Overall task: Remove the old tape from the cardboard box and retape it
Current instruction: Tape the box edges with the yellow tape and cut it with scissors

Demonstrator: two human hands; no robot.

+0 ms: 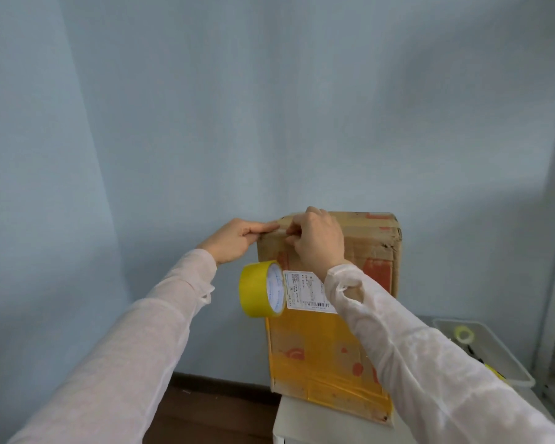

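Pale blue wall is filling most of your view. Your tall brown cardboard box is standing on end at the near left corner of the white table, with its long axis running straight up. Glossy yellow tape bands are covering its lower half. A clear plastic bin is sitting toward the table's right edge.

Both your hands are working at the box's top left corner. Your left hand is pinching there, fingers laid over the thumb. Your right hand is sitting just inside it, fingers curled tight against the top edge. The yellow roll of packing tape is hanging against the box's left side, just below your left hand; I cannot tell what is carrying it.

A pale strip of tape is apparently running between your hands along the top edge. It is lying crosswise to the box, so the coming pull or press is probably heading rightward, and your right hand is nearer that stretch.
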